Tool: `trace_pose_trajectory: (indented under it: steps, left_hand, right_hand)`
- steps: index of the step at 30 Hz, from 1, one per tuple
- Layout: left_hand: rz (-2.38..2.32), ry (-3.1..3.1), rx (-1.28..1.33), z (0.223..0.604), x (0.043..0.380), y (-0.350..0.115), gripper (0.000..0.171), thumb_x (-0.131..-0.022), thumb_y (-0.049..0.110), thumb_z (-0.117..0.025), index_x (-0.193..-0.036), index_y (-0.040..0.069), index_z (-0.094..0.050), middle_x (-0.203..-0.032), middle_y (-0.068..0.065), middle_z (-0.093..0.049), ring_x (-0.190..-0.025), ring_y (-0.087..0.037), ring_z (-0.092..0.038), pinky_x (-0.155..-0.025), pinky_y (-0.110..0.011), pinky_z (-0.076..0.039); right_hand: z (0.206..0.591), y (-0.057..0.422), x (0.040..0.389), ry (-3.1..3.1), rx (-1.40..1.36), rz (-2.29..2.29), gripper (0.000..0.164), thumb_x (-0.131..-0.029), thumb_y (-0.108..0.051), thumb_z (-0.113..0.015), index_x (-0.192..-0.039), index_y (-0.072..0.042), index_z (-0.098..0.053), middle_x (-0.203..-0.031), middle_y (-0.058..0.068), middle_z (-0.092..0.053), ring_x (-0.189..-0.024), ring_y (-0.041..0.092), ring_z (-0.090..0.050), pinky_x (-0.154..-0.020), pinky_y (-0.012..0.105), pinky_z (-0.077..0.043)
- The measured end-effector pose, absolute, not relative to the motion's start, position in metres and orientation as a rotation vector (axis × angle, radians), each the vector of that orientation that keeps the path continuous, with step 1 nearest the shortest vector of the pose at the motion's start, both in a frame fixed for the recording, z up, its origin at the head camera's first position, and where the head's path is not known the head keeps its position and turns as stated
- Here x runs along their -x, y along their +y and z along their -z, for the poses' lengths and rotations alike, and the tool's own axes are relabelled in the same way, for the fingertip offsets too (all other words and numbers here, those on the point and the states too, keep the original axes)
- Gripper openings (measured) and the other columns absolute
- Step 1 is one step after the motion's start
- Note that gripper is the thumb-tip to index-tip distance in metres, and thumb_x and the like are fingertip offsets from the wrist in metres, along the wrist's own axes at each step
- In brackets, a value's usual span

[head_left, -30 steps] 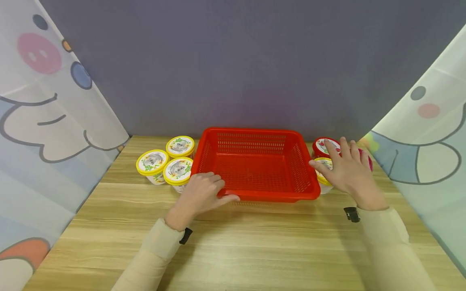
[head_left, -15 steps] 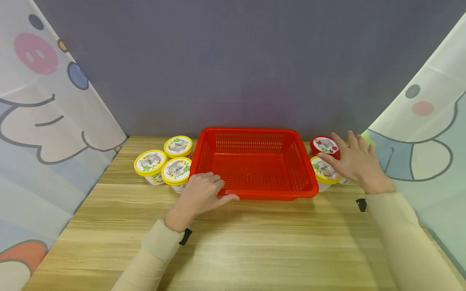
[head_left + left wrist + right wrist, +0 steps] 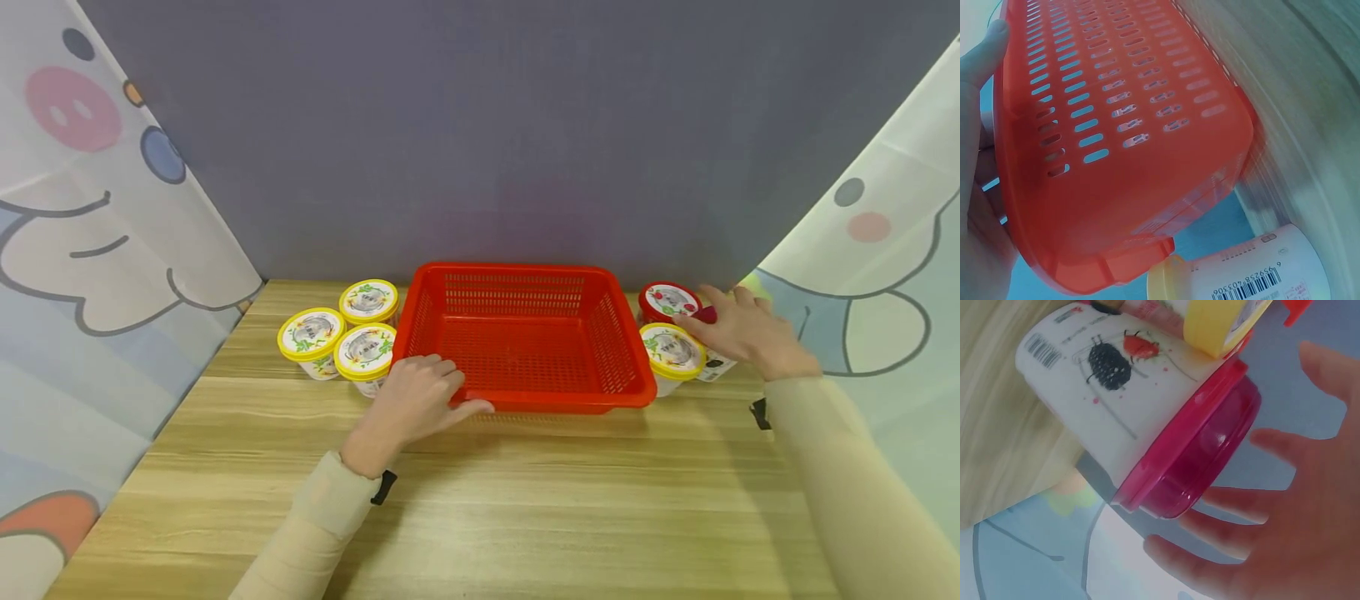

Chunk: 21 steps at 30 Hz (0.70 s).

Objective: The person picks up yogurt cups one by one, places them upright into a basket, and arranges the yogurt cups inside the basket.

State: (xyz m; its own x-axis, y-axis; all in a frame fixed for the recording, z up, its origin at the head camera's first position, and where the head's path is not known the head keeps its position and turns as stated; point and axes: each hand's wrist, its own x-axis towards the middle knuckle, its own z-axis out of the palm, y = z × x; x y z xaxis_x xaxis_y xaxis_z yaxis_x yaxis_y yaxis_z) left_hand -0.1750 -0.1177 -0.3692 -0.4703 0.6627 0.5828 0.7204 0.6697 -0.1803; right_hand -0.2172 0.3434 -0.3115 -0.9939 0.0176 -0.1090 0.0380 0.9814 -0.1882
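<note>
My left hand [image 3: 416,396] holds the near left corner of a red plastic basket [image 3: 555,402], thumb lying along its front rim. In the left wrist view the basket's slotted wall [image 3: 1141,194] fills most of the picture. My right hand [image 3: 750,329] is over a white tub with a magenta lid [image 3: 707,314], mostly hidden by the hand in the head view. The right wrist view shows this tub [image 3: 1085,406] with berry prints, my fingers spread beside its lid. Close by stand a red-lidded tub [image 3: 667,302] and a yellow-lidded tub [image 3: 672,350].
Left of the basket are three yellow-lidded tubs, one at the back [image 3: 368,298], one at the left [image 3: 311,332] and one nearer [image 3: 365,348]. A grey panel [image 3: 517,150] rises behind the wooden table [image 3: 525,500]. Cartoon-printed curtains [image 3: 885,275] flank both sides.
My right hand has moved right, off the red-lidded and yellow-lidded tubs, then lowered over the magenta-lidded tub. My left hand stays on the basket corner.
</note>
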Motion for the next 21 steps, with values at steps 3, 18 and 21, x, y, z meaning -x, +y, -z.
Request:
trace_pose_trajectory:
  steps: [3, 18, 21]
  left_hand:
    - [0.109, -2.253, 1.059, 0.369, 0.175, -0.117, 0.067, -0.082, 0.064, -0.075, -0.054, 0.019, -0.034, -0.054, 0.007, -0.022, -0.049, -0.009, -0.025, -0.047, -0.022, -0.023]
    - [0.044, -2.273, 1.03, 0.369, 0.173, -0.115, 0.062, -0.084, 0.065, -0.072, -0.054, 0.018, -0.044, -0.053, 0.006, -0.032, -0.048, -0.011, -0.033, -0.048, -0.023, -0.029]
    - [0.037, -2.306, 1.011, 0.367, 0.17, -0.114, 0.06, -0.084, 0.065, -0.072, -0.056, 0.018, -0.049, -0.053, 0.005, -0.038, -0.049, -0.012, -0.037, -0.049, -0.024, -0.032]
  right_hand:
    - [0.31, 0.346, 0.218, 2.991, -0.048, 0.296, 0.093, -0.095, -0.075, -0.038, -0.158, -0.008, -0.025, -0.143, 0.041, -0.023, -0.121, 0.064, -0.025, -0.08, 0.08, -0.039]
    - [0.313, 0.357, 0.227, 2.937, -0.002, 0.304, 0.077, -0.097, -0.055, -0.054, -0.151, -0.002, -0.036, -0.123, 0.038, -0.036, -0.108, 0.057, -0.029, -0.073, 0.07, -0.043]
    - [0.313, 0.359, 0.231, 2.941, 0.024, 0.294, 0.076, -0.097, -0.053, -0.056, -0.149, 0.0, -0.038, -0.124, 0.04, -0.039, -0.109, 0.056, -0.03, -0.077, 0.069, -0.041]
